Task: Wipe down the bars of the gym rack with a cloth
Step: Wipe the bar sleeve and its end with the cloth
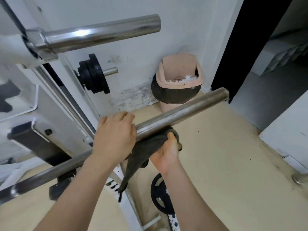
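Up at the far left, the upper bar [103,34] of the rack shines, but I can't judge from that whether it has had the cloth. Just below it, black weight plates [93,75] sit on a short peg beside the white upright.

Moving right, my left grip [115,137] lies palm down across the lower bar [183,110], fingers laid loosely over the top and closed round nothing I can see; I take it to be steadying the bar.

Just beside it, my right grip [166,152] is closed tight on the dark grey cloth [146,147], thumb pinning it. The bunched part is pressed up against the underside of the lower bar, and a loose tail hangs down towards the floor, near a weight plate [160,194] lying there.

Further right, the bare stretch of this bar runs out to its free end, in front of a pink bin [180,77].

I'd say I'm mid-wipe, about halfway along this bar. By my reckoning, that outer stretch is left to do, and perhaps the upper bar.
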